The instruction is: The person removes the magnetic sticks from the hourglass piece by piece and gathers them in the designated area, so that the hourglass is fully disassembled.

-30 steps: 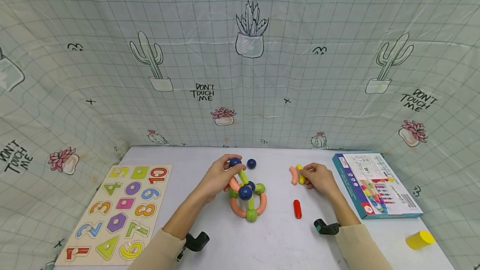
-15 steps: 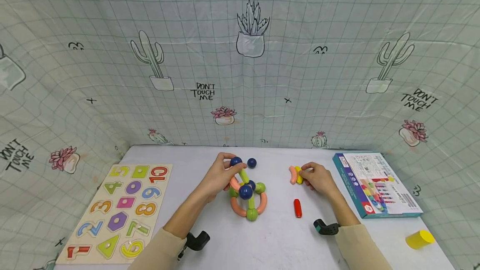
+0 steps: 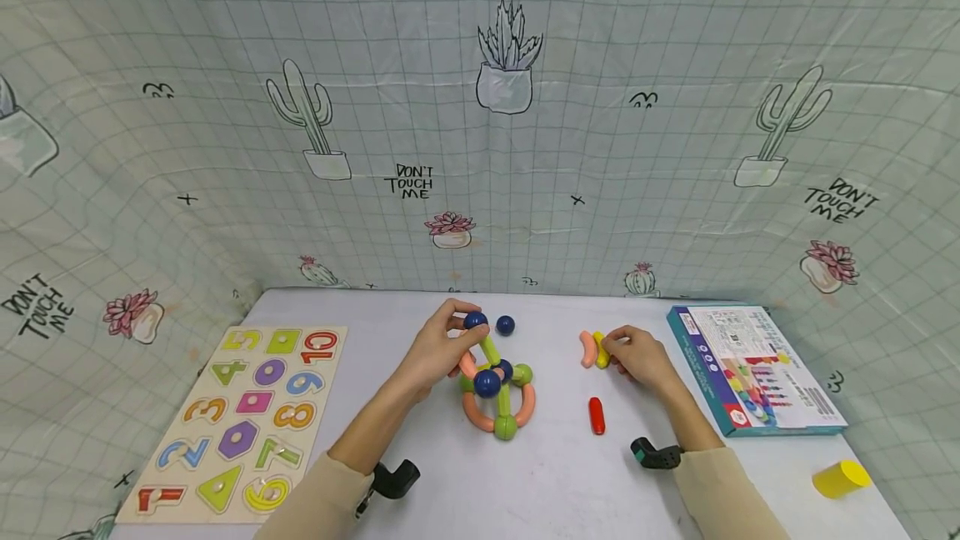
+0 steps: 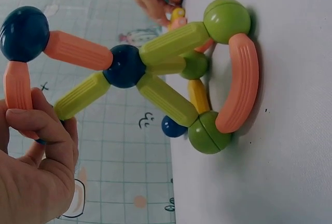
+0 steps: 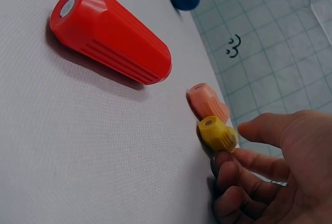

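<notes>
A toy frame of magnetic sticks and balls stands mid-table, with a blue ball (image 4: 125, 66) joining coral and lime sticks above a ring of green balls (image 4: 209, 132) and curved sticks. My left hand (image 3: 435, 348) grips a coral stick (image 4: 18, 85) at the top of this frame, just under a dark blue ball (image 4: 24, 33). At right, my right hand (image 5: 280, 167) pinches a short curved yellow stick (image 5: 217, 133) low at the tabletop, thumb and forefinger at its side. Beside the yellow stick lies a curved coral stick (image 3: 588, 349). Nearer me rests a red stick (image 5: 111, 35).
A loose blue ball (image 3: 506, 325) lies behind the frame. At left is a wooden number-and-shape puzzle board (image 3: 238, 423). A flat printed toy box (image 3: 757, 369) and a yellow cylinder (image 3: 841, 479) sit at right. A patterned cloth (image 3: 540, 190) rises behind the table.
The right hand and yellow stick shift very slightly left beside the coral stick, then slightly back right. The left hand keeps its hold, and the upper part of the frame tilts slightly.
</notes>
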{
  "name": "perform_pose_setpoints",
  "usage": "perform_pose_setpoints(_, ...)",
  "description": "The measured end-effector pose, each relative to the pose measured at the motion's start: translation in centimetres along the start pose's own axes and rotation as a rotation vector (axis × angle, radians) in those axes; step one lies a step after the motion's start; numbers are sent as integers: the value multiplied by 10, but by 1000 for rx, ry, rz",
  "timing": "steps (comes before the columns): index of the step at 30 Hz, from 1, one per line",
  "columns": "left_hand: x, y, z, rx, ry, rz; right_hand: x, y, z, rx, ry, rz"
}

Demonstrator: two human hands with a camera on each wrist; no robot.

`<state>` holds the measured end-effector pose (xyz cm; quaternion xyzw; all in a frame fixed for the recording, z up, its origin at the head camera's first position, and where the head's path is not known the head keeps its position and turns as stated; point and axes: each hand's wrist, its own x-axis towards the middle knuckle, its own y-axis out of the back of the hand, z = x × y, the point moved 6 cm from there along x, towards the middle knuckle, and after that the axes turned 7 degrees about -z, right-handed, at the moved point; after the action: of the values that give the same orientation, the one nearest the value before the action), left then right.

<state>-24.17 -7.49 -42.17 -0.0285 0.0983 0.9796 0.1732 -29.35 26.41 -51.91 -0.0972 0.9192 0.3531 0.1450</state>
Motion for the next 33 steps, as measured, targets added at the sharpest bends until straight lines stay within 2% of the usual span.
perform_pose_setpoints(6, -1, -1, 1, 13, 9, 5, 1, -1, 0, -9, 5, -3)
perform_pose_setpoints(11, -2, -3, 2, 24, 16, 3, -1, 6, -6, -21, 9, 87)
perform_pose_setpoints(14, -2, -3, 3, 32, 19, 5, -3, 11, -20, -14, 52, 148)
perform_pose_setpoints(18, -1, -4, 5, 47, 23, 11, -8, 8, -50, 8, 169, 164)
perform_pose_setpoints(22, 0, -5, 7, 60, 31, 15, -19, -7, -89, 53, 319, 87)
perform_pose_setpoints(26, 2, -6, 9, 66, 42, 15, -34, -24, -131, 108, 443, -27)
perform_pose_setpoints(30, 3, -7, 10, 65, 52, 13, -41, -40, -161, 156, 528, -130)
perform_pose_setpoints(33, 4, -9, 9, 58, 51, 2, -44, -50, -174, 181, 569, -188)
